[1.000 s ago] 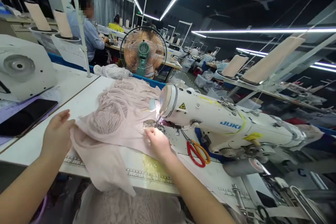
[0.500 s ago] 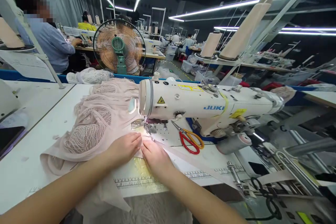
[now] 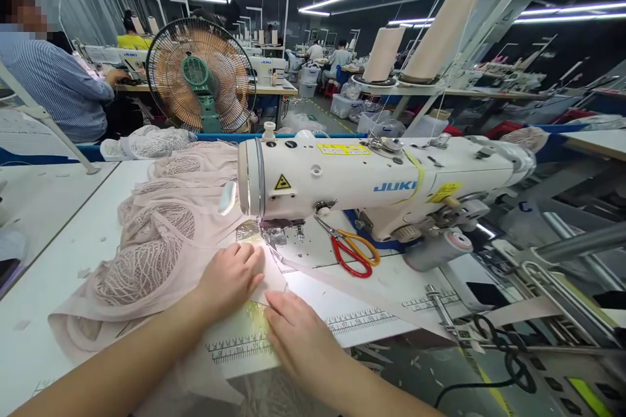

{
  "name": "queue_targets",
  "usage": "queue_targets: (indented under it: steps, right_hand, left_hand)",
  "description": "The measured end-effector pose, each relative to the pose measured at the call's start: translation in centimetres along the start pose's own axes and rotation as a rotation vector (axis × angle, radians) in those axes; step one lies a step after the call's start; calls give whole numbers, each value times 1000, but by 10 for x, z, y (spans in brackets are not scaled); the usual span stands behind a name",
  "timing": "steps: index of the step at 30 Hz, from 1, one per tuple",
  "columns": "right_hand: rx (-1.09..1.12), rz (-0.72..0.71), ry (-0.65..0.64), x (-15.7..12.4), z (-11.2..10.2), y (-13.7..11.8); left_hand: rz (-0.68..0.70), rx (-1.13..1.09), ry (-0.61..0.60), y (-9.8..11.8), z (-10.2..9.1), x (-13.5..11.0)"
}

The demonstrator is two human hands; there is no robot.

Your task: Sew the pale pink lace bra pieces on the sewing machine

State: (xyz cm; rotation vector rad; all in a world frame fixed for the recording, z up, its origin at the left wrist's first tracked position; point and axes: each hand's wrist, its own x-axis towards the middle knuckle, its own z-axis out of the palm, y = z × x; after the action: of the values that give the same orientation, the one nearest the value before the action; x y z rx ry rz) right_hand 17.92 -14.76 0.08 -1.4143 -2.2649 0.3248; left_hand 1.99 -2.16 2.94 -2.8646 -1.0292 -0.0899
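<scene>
Pale pink sheer fabric with lace panels [image 3: 161, 241] is lying on the white work table [image 3: 59, 221], seen from the head camera. Most of it is heaping up to the left of the white JUKI sewing machine [image 3: 372, 186], and one flat corner is reaching to the metal presser foot [image 3: 274, 234].

My left hand [image 3: 229, 277] is resting on that corner just before the foot. Its fingers are bent a little and pressing down, not pinching anything. My right hand [image 3: 296, 332] is lying flat and spread, palm down, near the table's front edge. It is touching the fabric edge and the printed ruler strip [image 3: 362, 320]. Neither hand is gripping.

Scissors with red and orange handles [image 3: 349, 251] are lying on the machine bed, right of the foot and apart from my hands. Behind the table a green fan with a copper-coloured grille [image 3: 200, 78] is standing, and a person in a blue striped shirt [image 3: 53, 88] is sitting at another table.

As I am judging it, the corner is only being laid in place at the foot. I am not seeing any finished seam on it, and the large heap is looking unworked. The needle itself is too small to tell.

Against half a second ago, my right hand is sitting further back, toward me: then its fingertips were meeting the left ones close to the foot. My left hand is staying almost where it was. One second ago it was far out to the left, at the edge of the heap.
</scene>
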Motion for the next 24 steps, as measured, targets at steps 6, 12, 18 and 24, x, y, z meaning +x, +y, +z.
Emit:
queue_targets:
  steps: [6, 12, 18, 24]
  right_hand:
    - [0, 41, -104, 1, 2, 0]
    - [-10, 67, -124, 8, 6, 4]
    - [3, 88, -128, 12, 6, 4]
    - [-13, 82, -101, 13, 9, 6]
  left_hand:
    - [-65, 117, 6, 0, 10, 5]
    - [-106, 132, -42, -1, 7, 16]
    - [-146, 77, -104, -2, 0, 20]
    - [-159, 53, -117, -5, 2, 22]
